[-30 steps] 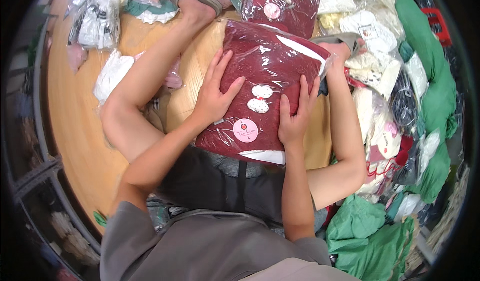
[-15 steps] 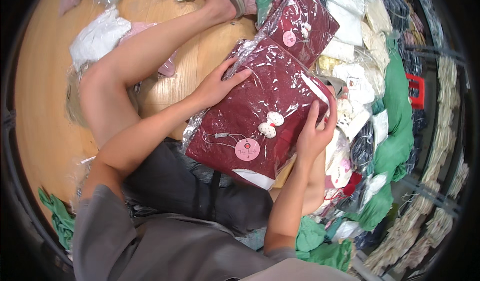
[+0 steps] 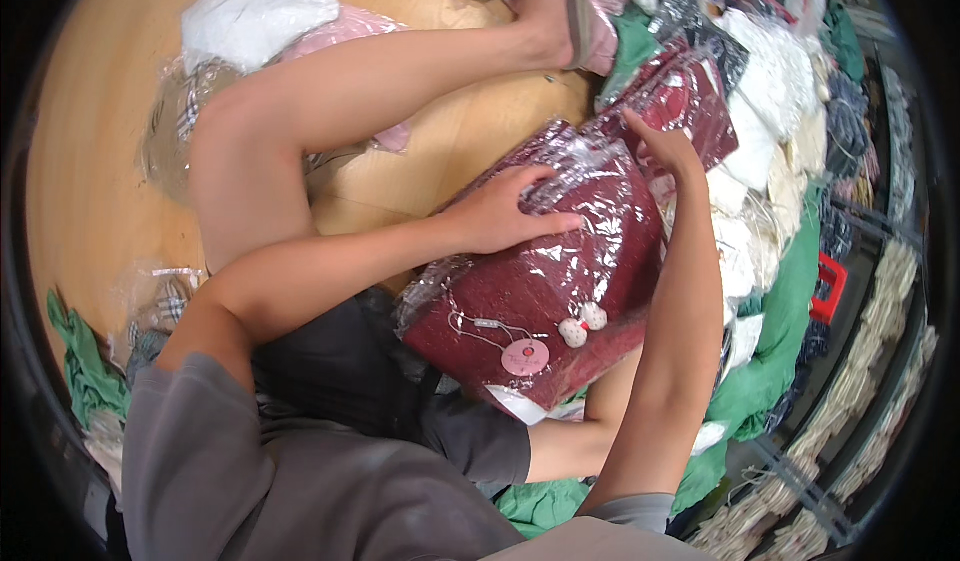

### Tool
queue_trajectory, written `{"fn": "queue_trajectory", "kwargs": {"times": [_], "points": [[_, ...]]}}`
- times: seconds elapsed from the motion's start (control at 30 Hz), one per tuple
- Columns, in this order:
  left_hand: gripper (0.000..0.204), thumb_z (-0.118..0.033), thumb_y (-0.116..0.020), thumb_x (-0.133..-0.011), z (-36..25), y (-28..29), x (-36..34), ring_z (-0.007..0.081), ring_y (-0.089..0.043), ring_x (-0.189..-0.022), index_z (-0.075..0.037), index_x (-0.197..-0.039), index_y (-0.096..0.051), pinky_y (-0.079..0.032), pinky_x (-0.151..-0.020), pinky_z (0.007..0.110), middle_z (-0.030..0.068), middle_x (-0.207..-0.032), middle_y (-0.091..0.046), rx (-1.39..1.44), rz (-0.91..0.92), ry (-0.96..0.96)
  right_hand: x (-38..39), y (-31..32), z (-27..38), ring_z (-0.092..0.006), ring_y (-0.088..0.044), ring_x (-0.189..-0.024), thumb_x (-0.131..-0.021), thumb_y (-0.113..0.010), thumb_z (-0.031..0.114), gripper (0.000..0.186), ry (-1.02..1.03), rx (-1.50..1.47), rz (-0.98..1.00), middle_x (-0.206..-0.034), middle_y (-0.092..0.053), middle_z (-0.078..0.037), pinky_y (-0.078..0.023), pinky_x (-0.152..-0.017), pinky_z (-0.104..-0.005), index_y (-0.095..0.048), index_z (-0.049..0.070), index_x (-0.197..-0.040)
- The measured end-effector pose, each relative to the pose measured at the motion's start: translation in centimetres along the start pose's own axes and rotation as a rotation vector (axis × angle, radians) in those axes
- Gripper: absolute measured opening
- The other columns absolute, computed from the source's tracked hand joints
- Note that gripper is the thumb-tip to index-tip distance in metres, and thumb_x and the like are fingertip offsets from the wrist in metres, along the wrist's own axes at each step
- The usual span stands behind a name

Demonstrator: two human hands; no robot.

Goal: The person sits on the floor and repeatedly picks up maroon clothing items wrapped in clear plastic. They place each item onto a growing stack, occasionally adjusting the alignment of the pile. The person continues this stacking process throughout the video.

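A maroon knitted garment [image 3: 600, 281] in a clear plastic bag lies slanted across my lap. A round pink paper tag [image 3: 525, 357] and a white spotted bow [image 3: 583, 325] show on its lower part. My left hand [image 3: 505, 211] is closed on the bag's left side, the thumb pressed over the wrinkled plastic. Beyond it lies a second bagged maroon garment [image 3: 710, 121], partly overlapped. My right hand [image 3: 665, 151] reaches to that one's near edge; its visible fingers are apart, and others are hidden behind the hand.
White bagged clothes [image 3: 775, 91] and green cloth [image 3: 780, 341] heap up on the right, beside racks of folded stacks [image 3: 860, 331] and a red plastic piece [image 3: 828, 288]. My bent leg [image 3: 400, 86] crosses the wooden floor [image 3: 100, 181]. A white bag [image 3: 255, 16] lies at far left.
My right hand has left the near bag's right edge and moved up to the second bagged garment. My left hand stays on the near bag. The whole view has shifted.
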State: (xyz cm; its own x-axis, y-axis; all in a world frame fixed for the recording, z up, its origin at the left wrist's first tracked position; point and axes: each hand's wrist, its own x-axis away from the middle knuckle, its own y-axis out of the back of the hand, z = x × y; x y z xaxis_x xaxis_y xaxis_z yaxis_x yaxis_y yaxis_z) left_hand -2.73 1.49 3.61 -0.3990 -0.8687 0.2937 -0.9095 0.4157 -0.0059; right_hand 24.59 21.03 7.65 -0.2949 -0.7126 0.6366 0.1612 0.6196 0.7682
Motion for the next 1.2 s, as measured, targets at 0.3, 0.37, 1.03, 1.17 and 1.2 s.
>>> {"fn": "queue_trajectory", "kwargs": {"times": [0.3, 0.37, 1.03, 1.17, 1.2], "points": [[0.091, -0.062, -0.077, -0.085, -0.2, -0.1, 0.1, 0.0364, -0.050, -0.137, 0.001, -0.145, -0.051, -0.039, -0.116, 0.042, 0.0282, -0.145, -0.051, 0.010, 0.018, -0.026, -5.3, 4.3, -14.1, -0.0437, -0.069, -0.101, -0.089, -0.052, 0.043, 0.047, 0.444, 0.579, -0.199, -0.103, -0.072, -0.026, -0.052, -0.093, -0.0498, -0.076, 0.003, -0.095], [0.089, -0.062, -0.077, -0.084, 0.3, 0.0, 0.3, 0.0364, -0.051, -0.137, 0.000, -0.144, -0.053, -0.039, -0.115, 0.042, 0.0273, -0.145, -0.052, -0.002, -0.039, -0.023, -0.1, 8.5, -15.8, -0.0436, -0.069, -0.099, -0.087, -0.056, 0.044, 0.052, 0.043, 0.117, -0.503, -0.099, -0.073, -0.028, -0.051, -0.092, -0.0477, -0.075, -0.003, -0.102], [0.069, -0.040, -0.069, -0.099, 6.9, -2.8, -2.8, 0.0280, -0.054, -0.134, 0.001, -0.149, -0.046, -0.041, -0.113, 0.038, 0.0195, -0.144, -0.058, 0.149, 0.016, -0.227, 36.7, -11.3, 4.2, -0.0224, -0.058, -0.051, -0.084, -0.075, 0.021, 0.023, 0.353, -0.501, -0.381, -0.062, -0.063, -0.012, -0.048, -0.054, -0.0333, -0.068, -0.001, -0.080], [0.067, -0.045, -0.059, -0.103, 4.4, -3.5, -0.1, 0.0298, -0.050, -0.137, 0.002, -0.149, -0.045, -0.038, -0.115, 0.040, 0.0203, -0.148, -0.053, 0.226, 0.149, -0.102, 37.9, -12.6, 3.5, -0.0219, -0.061, -0.055, -0.083, -0.085, 0.028, 0.029, 0.507, -0.840, -0.161, -0.064, -0.063, -0.010, -0.049, -0.057, -0.0329, -0.071, 0.003, -0.080], [0.068, -0.046, -0.059, -0.103, 4.2, -2.3, 0.6, 0.0300, -0.049, -0.137, 0.002, -0.149, -0.045, -0.037, -0.115, 0.040, 0.0204, -0.148, -0.052, 0.238, 0.145, -0.091, 38.1, -12.5, 3.1, -0.0289, -0.064, -0.059, -0.082, -0.084, 0.039, 0.038, 0.512, -0.871, -0.304, -0.065, -0.064, -0.012, -0.051, -0.059, -0.0390, -0.068, 0.004, -0.078]]}}
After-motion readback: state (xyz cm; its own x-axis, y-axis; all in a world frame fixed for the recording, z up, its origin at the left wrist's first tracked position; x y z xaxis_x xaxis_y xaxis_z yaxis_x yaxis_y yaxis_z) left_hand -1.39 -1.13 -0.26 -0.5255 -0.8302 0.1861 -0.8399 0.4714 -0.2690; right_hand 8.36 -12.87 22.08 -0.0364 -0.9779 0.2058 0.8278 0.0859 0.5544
